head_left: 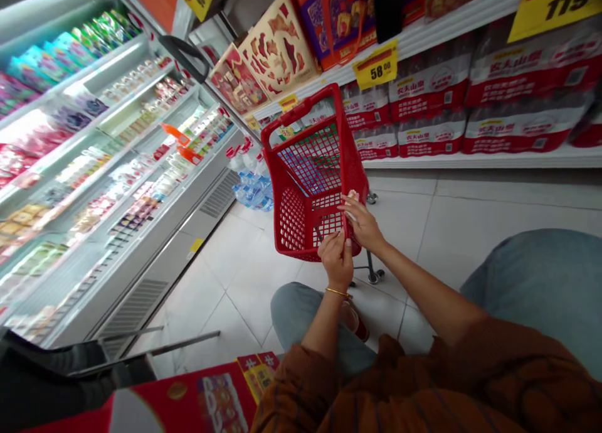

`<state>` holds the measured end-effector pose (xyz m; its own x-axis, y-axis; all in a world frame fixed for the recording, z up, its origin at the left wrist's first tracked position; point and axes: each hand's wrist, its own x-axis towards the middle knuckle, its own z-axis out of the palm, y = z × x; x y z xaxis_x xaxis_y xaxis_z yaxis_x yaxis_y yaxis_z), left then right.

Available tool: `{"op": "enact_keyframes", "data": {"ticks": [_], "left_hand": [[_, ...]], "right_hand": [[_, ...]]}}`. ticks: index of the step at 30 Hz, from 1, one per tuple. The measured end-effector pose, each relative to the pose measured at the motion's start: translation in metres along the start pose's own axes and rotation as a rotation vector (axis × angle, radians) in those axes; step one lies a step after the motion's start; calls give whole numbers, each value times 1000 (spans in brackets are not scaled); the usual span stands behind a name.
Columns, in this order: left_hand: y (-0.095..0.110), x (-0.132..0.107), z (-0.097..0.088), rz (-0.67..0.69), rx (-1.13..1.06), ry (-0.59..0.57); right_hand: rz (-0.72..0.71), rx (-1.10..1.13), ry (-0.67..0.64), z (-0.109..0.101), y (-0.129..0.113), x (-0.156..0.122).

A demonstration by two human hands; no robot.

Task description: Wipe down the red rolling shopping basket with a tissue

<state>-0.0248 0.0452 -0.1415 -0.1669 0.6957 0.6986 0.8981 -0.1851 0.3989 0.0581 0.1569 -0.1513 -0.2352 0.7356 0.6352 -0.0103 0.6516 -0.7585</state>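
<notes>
Just right of frame center, left hand (337, 258) was curled at the rim of the red cart (352, 157), right hand (364, 222) bent over it by a pale scrap (353, 196); couldn't tell whether either grip was pinching. Water packs (429, 134) sat on the shelf (470, 163), upper right.

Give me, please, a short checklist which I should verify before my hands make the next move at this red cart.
1. Left hand at the red cart: ok, it is at the near rim.
2. Right hand beside the left: ok, at the same rim.
3. Small pale item by the right fingers identified: cannot tell, it is too small.
4. Cart standing upright: ok, it is on its wheels on the tiled floor.
5. Near wheel blocked from rolling: cannot tell, no lock can be made out.
</notes>
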Motion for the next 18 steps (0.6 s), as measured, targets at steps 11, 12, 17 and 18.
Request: {"op": "enact_keyframes", "data": {"ticks": [11, 12, 17, 18], "left_hand": [[-13, -2, -18, 45, -79, 31], [-15, -3, -20, 42, -82, 29], [-24, -9, -28, 11, -56, -7], [-26, -10, -30, 6, -49, -7]], "right_hand": [[-259, -252, -413, -19, 2, 18], [-262, -261, -415, -19, -1, 17], [-249, -273, -406, -13, -12, 10], [-246, -274, -404, -12, -13, 8]]}}
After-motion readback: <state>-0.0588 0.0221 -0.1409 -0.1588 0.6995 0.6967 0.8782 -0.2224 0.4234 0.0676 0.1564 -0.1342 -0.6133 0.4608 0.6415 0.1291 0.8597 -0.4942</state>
